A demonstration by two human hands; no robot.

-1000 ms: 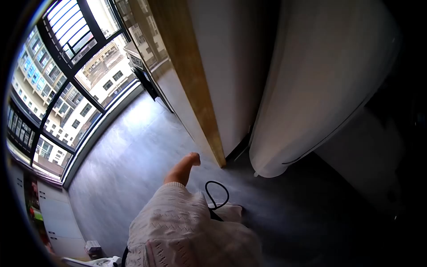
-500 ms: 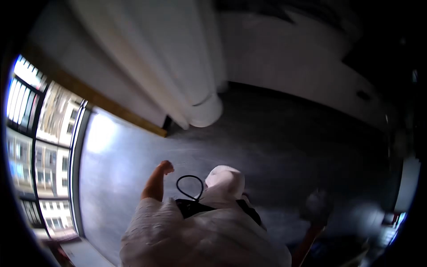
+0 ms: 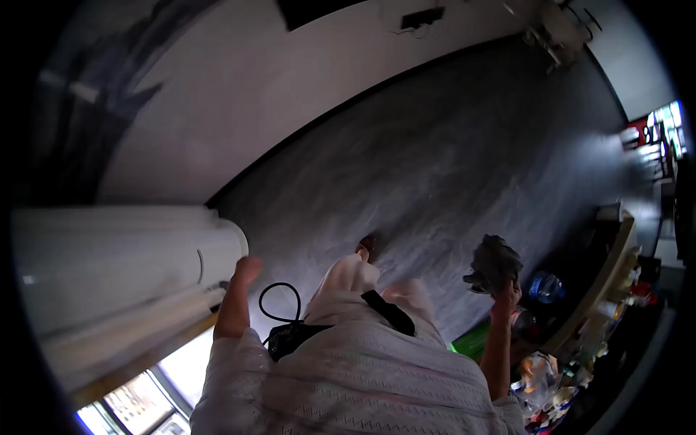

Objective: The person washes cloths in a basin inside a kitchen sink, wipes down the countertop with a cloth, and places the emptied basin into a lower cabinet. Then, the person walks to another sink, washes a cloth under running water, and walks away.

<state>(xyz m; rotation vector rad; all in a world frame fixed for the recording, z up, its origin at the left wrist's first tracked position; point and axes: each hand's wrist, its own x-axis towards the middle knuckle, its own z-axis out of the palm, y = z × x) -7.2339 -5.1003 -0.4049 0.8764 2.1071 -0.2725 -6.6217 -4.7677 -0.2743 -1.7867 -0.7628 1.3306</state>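
My right hand [image 3: 508, 293] is closed around a crumpled dark grey cloth [image 3: 494, 264], which bunches up above the fingers over the floor. On the other side, my left hand [image 3: 248, 270] is blurred and hangs beside the rounded end of a tall white appliance [image 3: 181, 254]; its fingers are too smeared to read. A black cable loop [image 3: 280, 286] sticks out from a black pouch [image 3: 290, 339] at my waist, between the two arms.
A cluttered shelf or table [image 3: 594, 290] runs along the right, with a blue-tinted bottle [image 3: 546, 287] and a green box [image 3: 471, 341] near it. A pale wall [image 3: 290, 80] borders the dark floor [image 3: 406, 145]. A wheeled stand [image 3: 554, 32] is at the far right.
The view has swung right, from the windows to the wall and the cluttered shelf. The white appliance now lies at the left. My right hand with the cloth has come clearly into view.
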